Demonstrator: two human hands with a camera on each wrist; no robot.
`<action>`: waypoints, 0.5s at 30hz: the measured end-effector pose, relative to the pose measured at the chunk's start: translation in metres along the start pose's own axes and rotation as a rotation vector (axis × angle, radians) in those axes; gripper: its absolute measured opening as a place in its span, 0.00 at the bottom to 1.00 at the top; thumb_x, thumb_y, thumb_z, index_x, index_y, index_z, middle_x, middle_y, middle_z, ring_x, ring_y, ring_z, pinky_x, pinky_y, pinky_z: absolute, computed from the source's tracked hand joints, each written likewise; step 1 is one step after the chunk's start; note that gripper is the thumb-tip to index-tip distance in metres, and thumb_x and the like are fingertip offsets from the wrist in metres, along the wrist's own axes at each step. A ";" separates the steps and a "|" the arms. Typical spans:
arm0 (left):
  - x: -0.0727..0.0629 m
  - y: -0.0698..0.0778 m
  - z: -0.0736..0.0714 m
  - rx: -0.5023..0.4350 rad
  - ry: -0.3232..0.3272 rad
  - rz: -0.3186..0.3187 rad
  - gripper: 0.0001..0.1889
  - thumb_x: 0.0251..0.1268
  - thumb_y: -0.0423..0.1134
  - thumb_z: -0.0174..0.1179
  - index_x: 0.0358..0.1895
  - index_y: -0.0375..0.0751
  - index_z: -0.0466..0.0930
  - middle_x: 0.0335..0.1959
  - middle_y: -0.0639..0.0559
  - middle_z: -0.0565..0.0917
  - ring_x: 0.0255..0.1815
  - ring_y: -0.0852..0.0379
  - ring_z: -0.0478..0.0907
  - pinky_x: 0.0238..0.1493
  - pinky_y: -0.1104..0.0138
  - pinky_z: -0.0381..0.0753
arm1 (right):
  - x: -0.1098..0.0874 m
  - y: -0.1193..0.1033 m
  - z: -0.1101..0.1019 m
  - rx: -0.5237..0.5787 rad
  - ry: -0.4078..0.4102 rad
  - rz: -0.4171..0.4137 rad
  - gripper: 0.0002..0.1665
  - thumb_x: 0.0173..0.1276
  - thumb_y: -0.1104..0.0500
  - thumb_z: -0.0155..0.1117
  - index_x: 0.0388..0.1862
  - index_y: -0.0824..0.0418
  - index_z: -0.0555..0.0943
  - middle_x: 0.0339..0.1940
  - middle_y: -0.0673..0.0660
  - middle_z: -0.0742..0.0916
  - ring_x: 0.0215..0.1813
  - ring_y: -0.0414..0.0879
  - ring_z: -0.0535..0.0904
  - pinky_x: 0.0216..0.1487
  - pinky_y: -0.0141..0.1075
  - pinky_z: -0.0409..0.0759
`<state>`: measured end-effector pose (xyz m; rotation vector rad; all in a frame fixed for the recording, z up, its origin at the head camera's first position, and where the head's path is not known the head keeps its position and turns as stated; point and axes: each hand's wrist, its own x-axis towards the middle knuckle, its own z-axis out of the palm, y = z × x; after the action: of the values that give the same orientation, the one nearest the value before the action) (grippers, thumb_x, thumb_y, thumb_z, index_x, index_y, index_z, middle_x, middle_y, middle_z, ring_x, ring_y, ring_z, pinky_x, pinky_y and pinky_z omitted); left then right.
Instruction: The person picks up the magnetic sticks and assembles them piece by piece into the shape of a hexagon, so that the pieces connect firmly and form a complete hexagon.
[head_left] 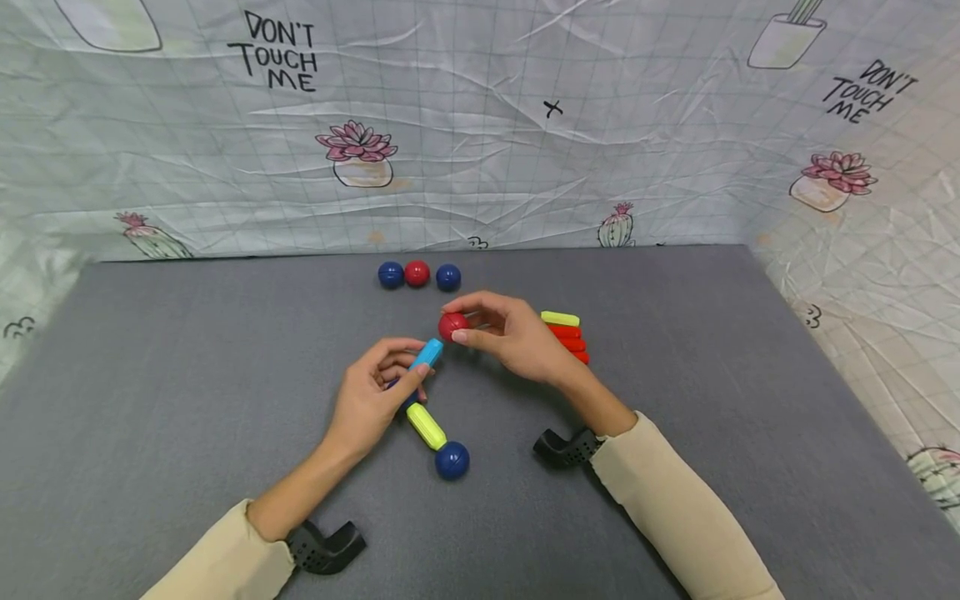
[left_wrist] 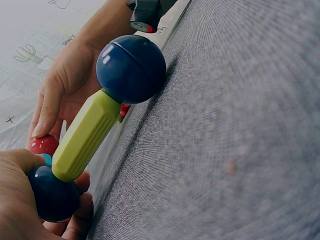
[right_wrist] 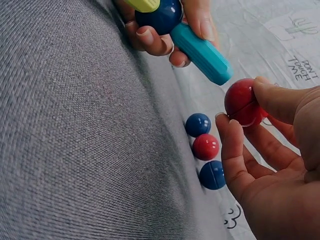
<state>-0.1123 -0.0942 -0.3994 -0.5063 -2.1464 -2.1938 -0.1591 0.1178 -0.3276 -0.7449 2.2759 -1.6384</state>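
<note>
My left hand grips a joined piece by its blue ball and the light-blue rod that sticks out from that ball. From the same ball a yellow-green rod runs toward me, ending in a second blue ball. My right hand pinches a red ball between thumb and fingertips. In the right wrist view a small gap shows between the red ball and the free end of the light-blue rod.
Toward the back of the grey table a blue ball, a red ball and another blue ball stand in a row. Beyond the right hand lie a yellow-green rod and several red rods. A printed cloth hangs behind.
</note>
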 end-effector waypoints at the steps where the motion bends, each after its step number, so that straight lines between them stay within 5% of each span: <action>1: 0.000 0.000 0.000 -0.002 0.000 -0.001 0.13 0.67 0.31 0.59 0.53 0.32 0.75 0.36 0.35 0.80 0.24 0.49 0.78 0.31 0.64 0.80 | 0.000 0.000 0.000 -0.005 -0.004 -0.002 0.19 0.69 0.66 0.61 0.58 0.67 0.76 0.53 0.59 0.82 0.52 0.52 0.78 0.47 0.39 0.78; 15: -0.001 0.001 0.001 0.020 0.001 0.009 0.13 0.66 0.30 0.60 0.52 0.32 0.76 0.36 0.35 0.80 0.23 0.50 0.79 0.32 0.65 0.80 | 0.008 0.032 0.002 -0.006 -0.018 -0.057 0.19 0.68 0.62 0.63 0.58 0.59 0.79 0.53 0.51 0.83 0.52 0.45 0.79 0.46 0.40 0.79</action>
<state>-0.1112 -0.0934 -0.3982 -0.5122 -2.1587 -2.1657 -0.1737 0.1196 -0.3577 -0.8303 2.2680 -1.6433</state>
